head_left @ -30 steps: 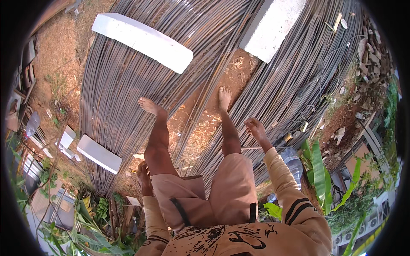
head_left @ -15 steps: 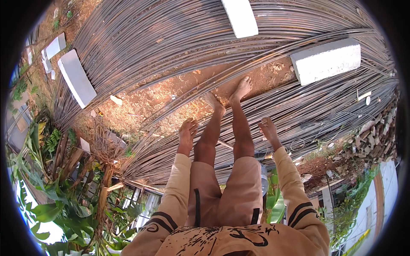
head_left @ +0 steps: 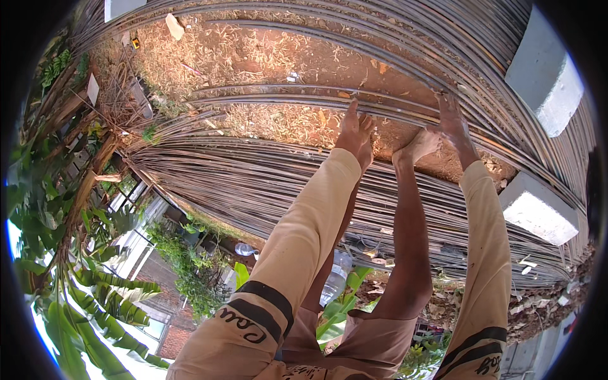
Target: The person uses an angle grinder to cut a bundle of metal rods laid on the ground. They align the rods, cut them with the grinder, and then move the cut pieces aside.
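Long thin steel rods lie in a loose strand across a strip of bare soil. My left hand reaches down to this strand, fingers apart, one pointing across the rods. To its right, my right hand is stretched over the rods where the strand meets a thicker bundle. Whether either hand presses on the metal or hovers just above it, I cannot tell. My bare right foot stands on the soil between the hands; the left foot is mostly hidden behind my left hand and sleeve.
Pale blocks sit on the rods at the right, with another block farther up. Nearer me spreads a wide bundle of rods. Clear plastic bottles stand behind my legs. Banana plants and dry stems fill the left side.
I have bent forward, and both hands have moved from beside my knees down to the rods by my feet. The view has shifted nearer the ground and leftward.
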`<state>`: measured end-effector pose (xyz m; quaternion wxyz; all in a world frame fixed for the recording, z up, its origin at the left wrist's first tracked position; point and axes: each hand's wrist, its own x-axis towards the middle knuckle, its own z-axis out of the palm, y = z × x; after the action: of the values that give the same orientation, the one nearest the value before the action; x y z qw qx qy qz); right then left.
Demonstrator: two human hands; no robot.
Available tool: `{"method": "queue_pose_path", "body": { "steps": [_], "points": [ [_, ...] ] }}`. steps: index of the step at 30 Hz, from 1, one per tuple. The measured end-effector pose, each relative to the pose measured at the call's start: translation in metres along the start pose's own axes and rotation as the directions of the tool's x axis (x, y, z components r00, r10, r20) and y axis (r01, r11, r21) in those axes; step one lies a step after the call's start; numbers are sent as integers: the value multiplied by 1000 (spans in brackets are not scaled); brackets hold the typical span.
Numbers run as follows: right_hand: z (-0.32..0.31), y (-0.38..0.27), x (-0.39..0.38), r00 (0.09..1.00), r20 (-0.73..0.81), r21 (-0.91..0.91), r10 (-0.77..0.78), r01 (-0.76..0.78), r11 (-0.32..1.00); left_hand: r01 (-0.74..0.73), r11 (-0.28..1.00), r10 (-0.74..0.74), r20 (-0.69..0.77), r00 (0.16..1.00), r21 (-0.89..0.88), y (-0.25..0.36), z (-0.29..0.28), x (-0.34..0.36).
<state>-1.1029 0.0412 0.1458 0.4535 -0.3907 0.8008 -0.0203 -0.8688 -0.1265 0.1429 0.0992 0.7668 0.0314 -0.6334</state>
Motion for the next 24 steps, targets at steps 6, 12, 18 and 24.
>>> {"method": "queue_pose_path", "body": {
  "steps": [6,12,18,24],
  "points": [
    [52,22,8,985,-160,-57,-65,57,997,-92,996,90,102,991,13,-24,-16,30],
    [31,-9,0,988,149,-51,31,-23,998,-89,988,104,121,987,-124,-26,-8,39],
    [29,15,28,967,256,-57,-5,20,998,-128,957,157,94,983,-258,-11,11,57],
    [30,6,30,963,271,-36,17,-8,999,-30,952,69,118,991,-306,-18,9,43]
  ]
}}
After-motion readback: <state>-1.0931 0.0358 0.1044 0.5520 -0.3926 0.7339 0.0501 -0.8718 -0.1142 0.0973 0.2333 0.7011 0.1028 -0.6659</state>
